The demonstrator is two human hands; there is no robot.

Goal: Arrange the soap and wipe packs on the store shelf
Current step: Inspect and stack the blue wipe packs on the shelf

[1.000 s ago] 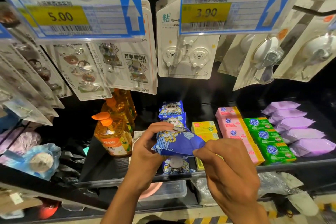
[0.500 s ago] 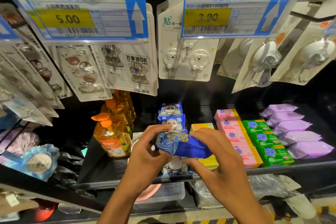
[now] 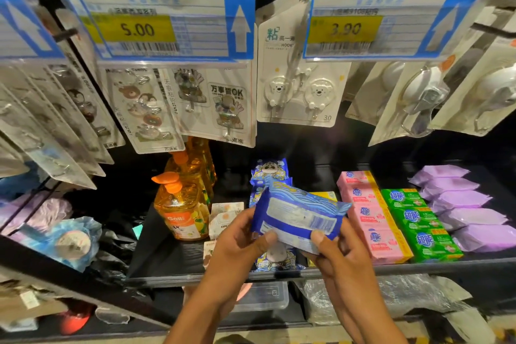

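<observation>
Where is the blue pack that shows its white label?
Head view, centre: left hand and right hand hold the blue wipe pack above the shelf edge, left of the pink soap boxes.

Left hand [image 3: 237,251]: bare; short, trimmed thumbnail showing.
Right hand [image 3: 346,265]: bare; short thumbnail, creased knuckles.
Left forearm [image 3: 195,321]: bare down to the frame's lower edge.
Right forearm [image 3: 371,324]: bare likewise.

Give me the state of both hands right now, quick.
Left hand: grips the blue wipe pack at its left end.
Right hand: pinches the same pack's lower right edge.
</observation>
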